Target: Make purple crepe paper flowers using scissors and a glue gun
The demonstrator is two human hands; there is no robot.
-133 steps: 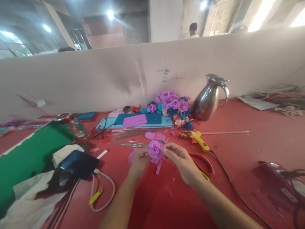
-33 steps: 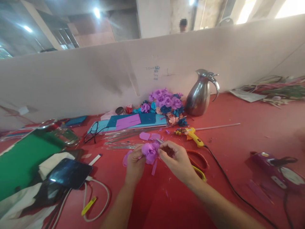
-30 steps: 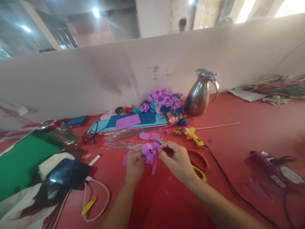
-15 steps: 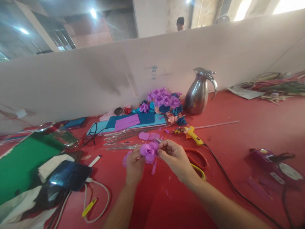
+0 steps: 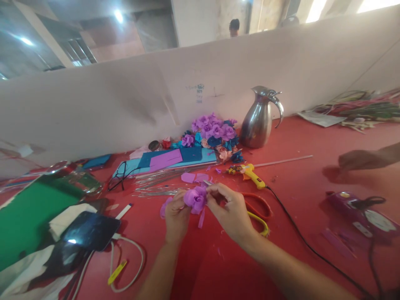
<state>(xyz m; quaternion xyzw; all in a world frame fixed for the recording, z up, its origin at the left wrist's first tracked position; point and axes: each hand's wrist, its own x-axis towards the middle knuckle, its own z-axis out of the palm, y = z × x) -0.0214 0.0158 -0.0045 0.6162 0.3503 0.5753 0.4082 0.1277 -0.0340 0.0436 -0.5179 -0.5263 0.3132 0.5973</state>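
Note:
A purple paper flower (image 5: pixel 196 199) with curled petals is between my two hands, above the red table. My left hand (image 5: pixel 177 212) is closed around its left side and underside. On the right, my right hand (image 5: pixel 227 208) pinches the edge of a petal between thumb and fingers. Scissors with red and yellow handles (image 5: pixel 261 208) lie beneath my right hand, which hides their middle. Loose purple paper petals (image 5: pixel 188 178) lie just beyond the flower, and a narrow purple strip (image 5: pixel 201 218) is below it.
A yellow glue gun (image 5: pixel 255 177) trails a black cord. Behind stand a heap of paper flowers (image 5: pixel 215 129) and a steel jug (image 5: pixel 258 121). Wires (image 5: pixel 156 189), glasses (image 5: pixel 122 175) and a phone (image 5: pixel 91 231) lie leftward. Another person's hand (image 5: pixel 353 160) is above a purple device (image 5: pixel 353 212).
The flower has turned slightly in my fingers, its centre now facing more to the right. Another person's hand has come in from the right edge. My hands stay in nearly the same place.

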